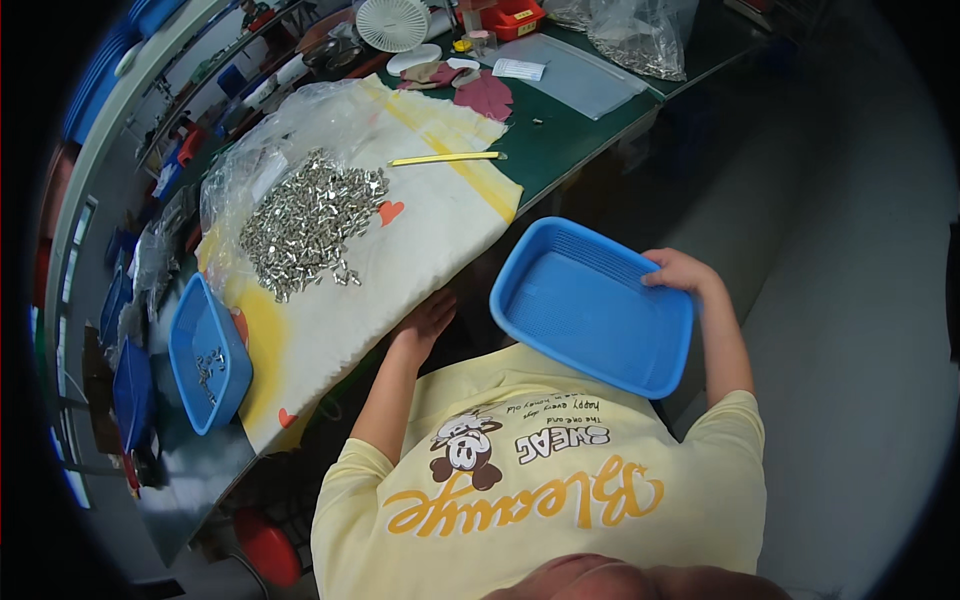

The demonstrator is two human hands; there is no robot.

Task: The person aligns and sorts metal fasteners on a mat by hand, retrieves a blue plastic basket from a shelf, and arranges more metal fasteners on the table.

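Observation:
In my right hand [680, 273] is a blue plastic basket [600, 305], gripped by its right rim with the thumb over the edge. The basket is tilted toward me, and I see nothing inside it. My left hand [430, 316] holds nothing; its fingers stretch out beside the cloth's hanging edge, partly in shadow. On the table, a pile of small silvery metal parts [310, 220] with short shanks lies on a white and yellow cloth [400, 245]. At the left, a second blue basket [232, 385] contains a few of the same parts.
Clear plastic bags [235, 185] lie behind the pile, and a yellow strip [445, 158] rests on the cloth. Farther back on the green table [580, 150] are pinkish cloth pieces [485, 95], a flat clear bag [590, 80] and a small white fan [393, 24]. A red stool [267, 545] stands below left.

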